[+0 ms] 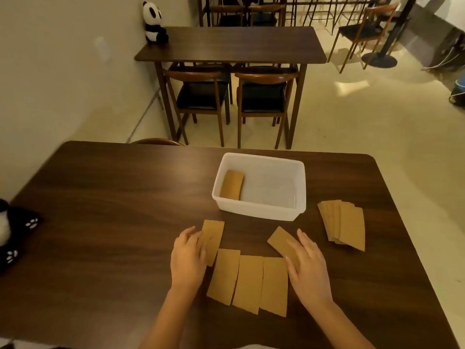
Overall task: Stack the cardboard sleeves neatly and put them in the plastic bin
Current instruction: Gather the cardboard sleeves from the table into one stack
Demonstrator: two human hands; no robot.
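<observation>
Head view, dark wood table [105,202], both hands down among the cardboard. Left hand [187,258] flat with fingers loosely spread, fingertips resting on the edge of the leftmost sleeve [214,238], not clamped on it. Right hand [308,268] likewise open-palmed, fingers extended over the lower end of a tilted sleeve [280,240], pressing rather than pinching. Between the wrists, 3 sleeves [249,283] laid side by side, edges touching, long sides running away from the body. Just beyond, a white translucent plastic bin [299,187] with 1 small stack of sleeves [232,184] already inside, tucked against its left wall (count of pieces in it impossible to tell). Off to the right, well apart from the hands, a fanned pile [344,226] of more sleeves. At the far left table edge, part of a panda plush [15,230]. Behind, a second table [231,46] with another panda toy [153,22] and 2 chairs [231,96].
</observation>
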